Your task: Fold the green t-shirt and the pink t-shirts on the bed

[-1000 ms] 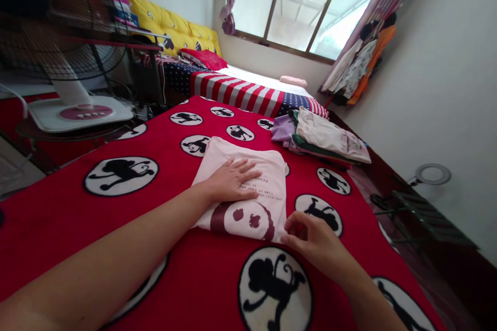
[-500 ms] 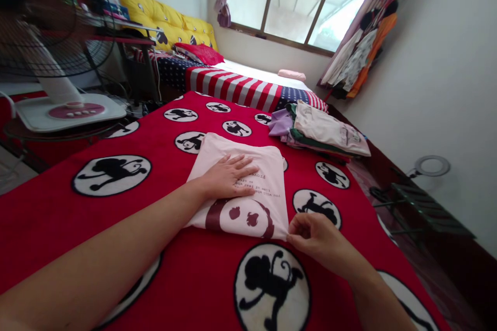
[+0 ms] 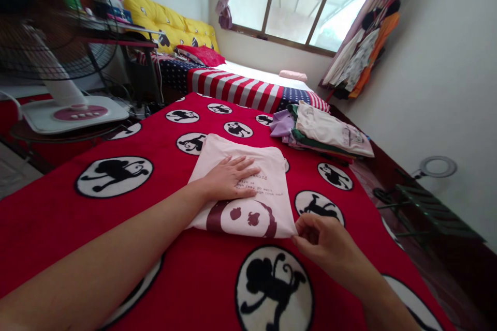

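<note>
A folded pale pink T-shirt [image 3: 267, 165] lies on the red blanket [image 3: 186, 274], with a dark red panda print and small lettering facing up. My left hand [image 3: 229, 178] rests flat on its middle with the fingers stretched out, covering part of the lettering. At the shirt's near right corner, my right hand [image 3: 320, 238] pinches the fabric between thumb and forefinger. That corner is drawn out to a small point toward the right.
Behind and to the right sits a stack of folded clothes [image 3: 326, 129]. A fan [image 3: 70, 88] stands at the left. Beyond the blanket is a low bed with a striped cover [image 3: 236, 85]. A ring light [image 3: 438, 166] and a dark green rack [image 3: 438, 212] are at the right.
My right hand has pulled the pinched corner of the T-shirt slightly to the right. My left hand stays flat on the shirt. The whole view has shifted a little.
</note>
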`<state>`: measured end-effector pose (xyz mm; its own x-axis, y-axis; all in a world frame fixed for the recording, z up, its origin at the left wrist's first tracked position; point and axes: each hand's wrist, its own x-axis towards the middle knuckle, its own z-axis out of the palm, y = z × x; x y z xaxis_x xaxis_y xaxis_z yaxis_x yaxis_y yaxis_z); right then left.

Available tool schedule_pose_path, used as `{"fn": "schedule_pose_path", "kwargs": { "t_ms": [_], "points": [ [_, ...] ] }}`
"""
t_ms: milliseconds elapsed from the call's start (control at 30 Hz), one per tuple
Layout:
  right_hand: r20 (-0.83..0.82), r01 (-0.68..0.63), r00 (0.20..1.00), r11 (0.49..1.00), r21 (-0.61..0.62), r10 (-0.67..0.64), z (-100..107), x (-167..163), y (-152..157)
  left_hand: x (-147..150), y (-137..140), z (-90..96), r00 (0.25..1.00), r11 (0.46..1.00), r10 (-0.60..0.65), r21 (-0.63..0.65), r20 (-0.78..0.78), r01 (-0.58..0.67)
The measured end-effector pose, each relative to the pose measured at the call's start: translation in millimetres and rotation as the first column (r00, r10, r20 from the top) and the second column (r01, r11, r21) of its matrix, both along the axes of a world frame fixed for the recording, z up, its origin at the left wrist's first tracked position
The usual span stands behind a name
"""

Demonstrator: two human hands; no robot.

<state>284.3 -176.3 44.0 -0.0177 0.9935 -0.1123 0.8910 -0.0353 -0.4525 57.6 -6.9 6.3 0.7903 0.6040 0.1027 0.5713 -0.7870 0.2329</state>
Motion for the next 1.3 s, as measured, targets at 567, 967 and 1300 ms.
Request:
{"fn": "schedule_pose_path", "kwargs": {
  "t_ms": [567, 967, 1300],
  "points": [
    [0.128, -0.336, 0.942, 0.889, 0.310, 0.312, -35, -43, 9, 1, -2, 0.1, 1.000, 0.999, 0.010, 0.035, -0.003, -0.010],
    [0.298, -0.376, 0.904, 0.903, 0.210, 0.307, -47, -42, 17, 1, -3, 1.1, 1.000, 0.998, 0.011, 0.065, -0.007, -0.010],
    [0.293, -0.378, 0.905, 0.898, 0.225, 0.308, -49, -40, 17, 1, -3, 2.1, 1.000, 0.999, 0.013, 0.051, -0.015, -0.012]
  ]
}}
